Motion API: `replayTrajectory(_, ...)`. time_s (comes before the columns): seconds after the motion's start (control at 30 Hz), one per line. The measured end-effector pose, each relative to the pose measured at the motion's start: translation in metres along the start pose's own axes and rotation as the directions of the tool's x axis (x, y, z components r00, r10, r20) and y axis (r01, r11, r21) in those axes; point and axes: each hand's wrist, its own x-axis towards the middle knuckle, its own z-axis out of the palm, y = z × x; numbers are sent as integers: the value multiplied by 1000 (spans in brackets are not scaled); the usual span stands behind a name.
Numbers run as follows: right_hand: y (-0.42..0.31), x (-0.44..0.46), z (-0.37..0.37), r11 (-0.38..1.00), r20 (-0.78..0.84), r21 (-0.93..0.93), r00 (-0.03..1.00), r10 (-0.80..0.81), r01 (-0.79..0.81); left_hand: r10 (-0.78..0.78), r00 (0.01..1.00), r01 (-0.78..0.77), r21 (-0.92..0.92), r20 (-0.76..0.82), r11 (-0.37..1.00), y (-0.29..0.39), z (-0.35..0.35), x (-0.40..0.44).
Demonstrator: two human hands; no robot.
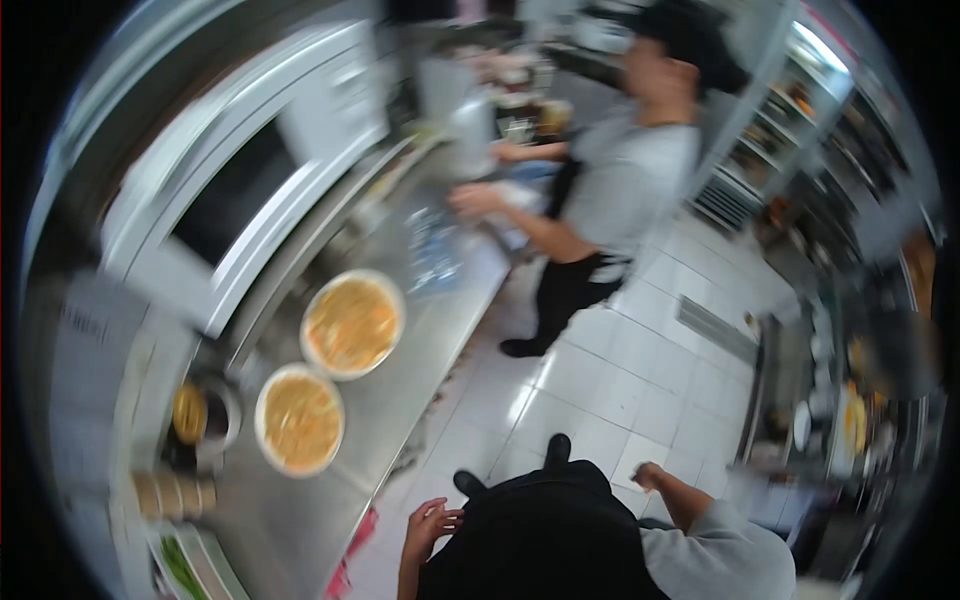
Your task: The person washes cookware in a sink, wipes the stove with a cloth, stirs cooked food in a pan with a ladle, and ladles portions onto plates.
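My left hand (432,526) hangs beside my black apron, close to the counter's front edge, its fingers apart and nothing in them. My right hand (648,476) is at my other side over the tiled floor, fingers curled; whether it holds anything is too small to tell. On the steel counter (400,375) stand two round white bowls filled with orange-yellow food, one nearer (300,420) and one farther (353,325). Neither hand touches them.
A co-worker (630,190) in a grey shirt and dark cap stands at the counter's far part, hands near clear plastic (432,250). A white microwave-like appliance (240,190) is on the left. Stacked brown containers (175,494) and a tray of greens (190,565) sit lower left.
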Motion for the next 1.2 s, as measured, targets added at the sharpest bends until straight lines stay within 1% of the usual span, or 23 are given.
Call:
replayTrajectory(0.1,132,-33,29,942,131,230,967,220,-246,53,983,-97,250,178,963,46,82,36)
replayTrajectory(0.17,183,-37,63,918,197,289,956,218,-269,6,947,-131,367,321,921,73,158,58)
replayTrajectory(0.23,199,-18,88,871,154,417,965,213,-259,-107,903,-117,477,417,871,67,228,105)
replayTrajectory(0.27,184,-42,79,721,-64,674,959,276,-162,-150,887,-114,521,437,846,60,255,123)
replayTrajectory(0.3,182,-39,72,637,-115,759,936,331,-132,-217,869,-96,582,445,807,48,277,154)
replayTrajectory(0.33,179,-35,74,555,-150,826,911,383,-98,-278,864,-96,681,419,726,39,297,178)
replayTrajectory(0.4,203,-27,64,359,-87,931,920,381,-61,-338,872,-116,821,353,559,2,363,213)
replayTrajectory(0.47,209,-41,35,240,-120,970,927,357,33,-356,877,-106,852,323,512,-23,417,243)
replayTrajectory(0.5,221,-54,15,351,-213,929,944,252,116,-359,884,-95,865,301,493,-32,438,254)
replayTrajectory(0.57,274,-18,7,401,-371,873,913,171,280,-329,856,-253,878,399,408,-45,485,280)
replayTrajectory(0.63,306,-18,-21,197,-307,945,915,262,261,-295,826,-393,865,481,311,-53,537,298)
replayTrajectory(0.67,322,-35,-56,-51,-140,984,926,352,168,-309,818,-417,870,485,262,-58,557,320)
replayTrajectory(0.77,391,-31,-81,-37,-119,987,857,502,158,-321,832,-351,878,451,324,-58,631,373)
replayTrajectory(0.83,450,-19,-64,147,-281,960,816,506,239,-312,844,-324,878,436,353,-53,697,412)
replayTrajectory(0.87,494,1,-39,-73,-191,961,827,529,268,-312,850,-293,873,425,390,-58,733,435)
replayTrajectory(0.9,511,5,-18,-70,-195,959,822,535,273,-286,866,-306,886,411,348,-61,776,452)
replayTrajectory(0.93,527,9,2,-67,-199,958,817,541,278,-256,839,-403,864,481,303,-65,823,465)
replayTrajectory(0.97,537,3,1,164,-311,950,782,540,265,-255,813,-443,841,523,311,-74,873,482)
replayTrajectory(1.0,541,-3,2,46,-211,973,791,574,225,-283,762,-503,807,583,310,-85,928,494)
replayTrajectory(1.07,552,7,31,-372,-8,897,851,525,237,-366,637,-649,729,678,221,-107,1039,498)
replayTrajectory(1.1,560,24,64,-598,4,750,903,429,281,-395,573,-681,685,718,258,-124,1090,496)
replayTrajectory(1.13,578,52,108,-871,-110,425,969,221,247,-428,549,-706,672,718,223,-140,1138,486)
replayTrajectory(1.2,534,12,-47,-713,124,665,908,399,222,-500,457,-760,615,735,209,-175,1220,476)
